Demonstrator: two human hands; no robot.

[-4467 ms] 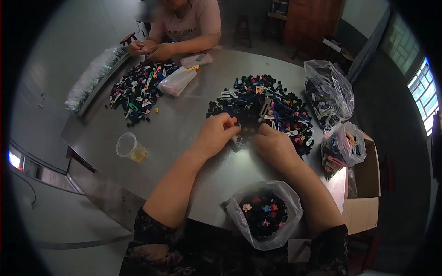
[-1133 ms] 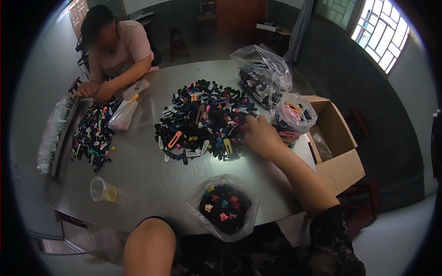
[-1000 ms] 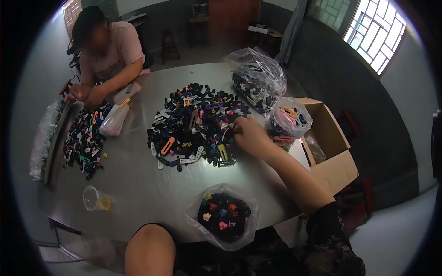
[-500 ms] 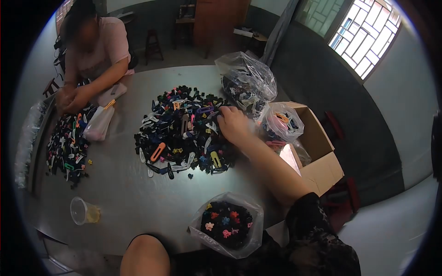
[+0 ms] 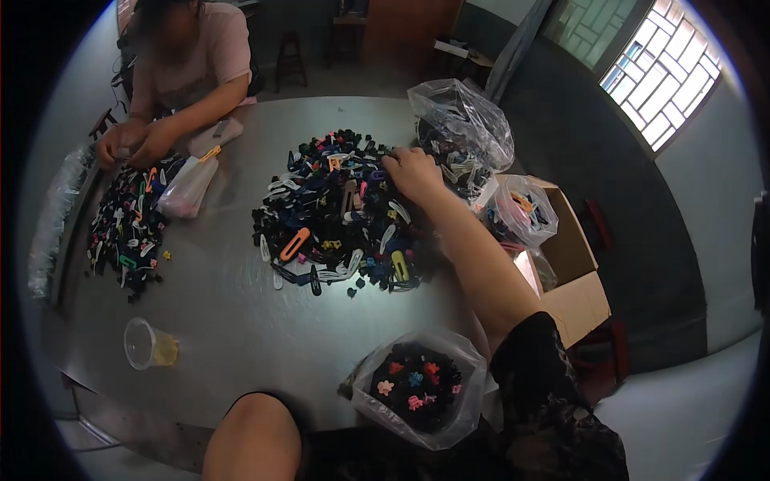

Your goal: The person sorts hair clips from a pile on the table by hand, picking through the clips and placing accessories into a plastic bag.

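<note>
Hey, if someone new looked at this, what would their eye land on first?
Most likely the big heap of mixed hair clips in the middle of the metal table, with the right hand at its upper right edge. After that, perhaps the clear plastic bag by the near edge, showing bright flower-shaped pieces, and the bright window at the picture's upper right.

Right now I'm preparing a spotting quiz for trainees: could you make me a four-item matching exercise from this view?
1. right hand
2. clear cup
3. cardboard box
4. nearest plastic bag

A. at the near edge of the table
B. contains yellowish liquid
C. open, right of the table
D. at the right side of the large clip pile

Pairs: 1-D, 2-B, 3-C, 4-A.
</note>
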